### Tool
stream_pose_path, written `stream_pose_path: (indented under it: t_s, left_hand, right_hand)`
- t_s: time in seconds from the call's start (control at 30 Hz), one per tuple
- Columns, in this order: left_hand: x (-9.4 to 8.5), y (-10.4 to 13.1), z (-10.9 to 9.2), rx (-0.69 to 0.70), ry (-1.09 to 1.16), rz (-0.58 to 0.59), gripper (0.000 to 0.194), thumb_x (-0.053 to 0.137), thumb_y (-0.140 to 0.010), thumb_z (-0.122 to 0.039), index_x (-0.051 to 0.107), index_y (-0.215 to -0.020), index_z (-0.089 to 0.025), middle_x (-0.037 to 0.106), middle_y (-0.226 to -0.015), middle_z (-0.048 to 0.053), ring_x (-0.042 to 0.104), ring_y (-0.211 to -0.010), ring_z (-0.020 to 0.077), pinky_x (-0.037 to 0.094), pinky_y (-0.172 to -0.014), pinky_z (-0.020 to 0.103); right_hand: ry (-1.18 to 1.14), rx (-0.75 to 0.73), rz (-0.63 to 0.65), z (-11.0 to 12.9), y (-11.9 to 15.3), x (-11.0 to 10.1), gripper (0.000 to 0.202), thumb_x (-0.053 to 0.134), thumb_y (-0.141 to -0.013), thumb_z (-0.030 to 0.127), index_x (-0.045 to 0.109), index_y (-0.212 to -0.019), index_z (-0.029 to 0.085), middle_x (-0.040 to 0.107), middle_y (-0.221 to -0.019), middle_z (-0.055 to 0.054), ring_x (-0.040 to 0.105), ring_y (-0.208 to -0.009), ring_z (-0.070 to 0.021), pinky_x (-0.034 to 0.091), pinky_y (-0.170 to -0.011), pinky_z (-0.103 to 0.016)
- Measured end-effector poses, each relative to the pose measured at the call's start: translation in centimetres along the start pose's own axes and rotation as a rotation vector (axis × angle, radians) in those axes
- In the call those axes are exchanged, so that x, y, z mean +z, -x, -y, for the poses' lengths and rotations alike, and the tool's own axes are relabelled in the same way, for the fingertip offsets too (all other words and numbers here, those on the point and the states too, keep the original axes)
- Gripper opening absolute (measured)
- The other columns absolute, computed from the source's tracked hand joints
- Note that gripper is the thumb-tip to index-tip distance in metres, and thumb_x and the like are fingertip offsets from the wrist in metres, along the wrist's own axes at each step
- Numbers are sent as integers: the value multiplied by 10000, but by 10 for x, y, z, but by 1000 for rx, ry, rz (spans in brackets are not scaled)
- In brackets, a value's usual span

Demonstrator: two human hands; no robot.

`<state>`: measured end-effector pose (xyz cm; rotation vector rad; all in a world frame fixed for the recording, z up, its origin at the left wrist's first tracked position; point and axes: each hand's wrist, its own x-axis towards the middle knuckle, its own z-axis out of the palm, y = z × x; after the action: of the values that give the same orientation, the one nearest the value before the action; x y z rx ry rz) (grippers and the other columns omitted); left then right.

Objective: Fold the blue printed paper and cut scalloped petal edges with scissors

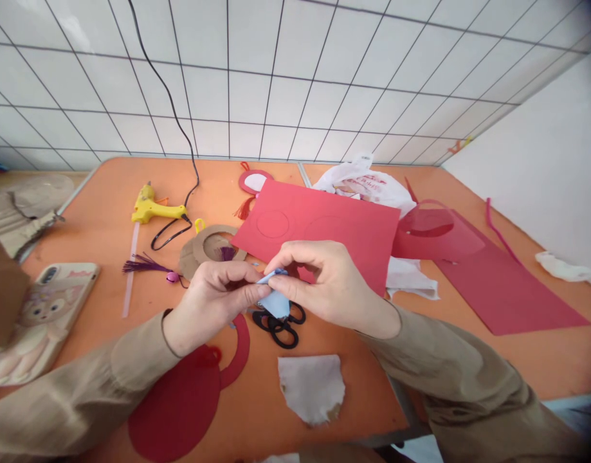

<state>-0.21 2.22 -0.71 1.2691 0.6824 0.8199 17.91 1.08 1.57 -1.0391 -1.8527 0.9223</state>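
Between my two hands is a small light blue folded piece (276, 305); whether it is cloth or paper I cannot make out. My left hand (206, 302) pinches its left end with thumb and forefinger. On the other side, my right hand (331, 283) grips its upper right edge the same way. Behind and just below it lie scissors with black handles (284, 337), their blades mostly hidden. A torn-edged white scrap (312, 387) rests on the table below my hands. Under my left wrist are a red disc (179, 408) and a red ring (244, 354).
A large red sheet (324, 212) with drawn circles lies behind my hands. Further left are a yellow glue gun (155, 209), a purple tassel (148, 263), a cardboard ring (201, 247) and a phone (47, 321). Rightward sit a white plastic bag (377, 186) and more red sheets (507, 283).
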Motion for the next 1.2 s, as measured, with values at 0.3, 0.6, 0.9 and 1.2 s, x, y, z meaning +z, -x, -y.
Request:
stream_pose_path:
  t_s: [0.3,0.6,0.9,1.2]
  left_hand:
    - [-1,1,0,52,-285,-101,121,772,-684,-186,725,-776,-122,572,-538,-26,420,-466,59,343,-425,166]
    - [3,0,-5,-42,-4,-16,142,720,-759,-157,696,-622,-126,563,-486,-33,433,-448,44,357,-428,146]
    - [-2,0,-2,-96,103,23,171,768,-751,-216,703,-620,-128,529,-446,-50,376,-409,20,305,-398,127]
    - [3,-1,-7,-98,61,10,172,797,-702,-197,682,-594,-127,576,-461,-34,487,-421,57,427,-446,171]
  right_hand:
    - [-32,121,5,-1,1,1,77,646,-783,168,680,-719,142,656,-628,0,571,-560,-96,455,-495,-198]
    - [-196,142,79,5,-2,-10,199,532,-864,234,681,-774,138,642,-664,-15,565,-583,-108,447,-512,-229]
    - [-90,83,57,0,-2,-6,72,613,-800,140,681,-779,139,665,-671,5,585,-586,-89,458,-514,-191]
    - [-195,168,69,2,-2,-4,121,576,-762,74,668,-725,143,632,-609,24,557,-522,-72,431,-449,-169]
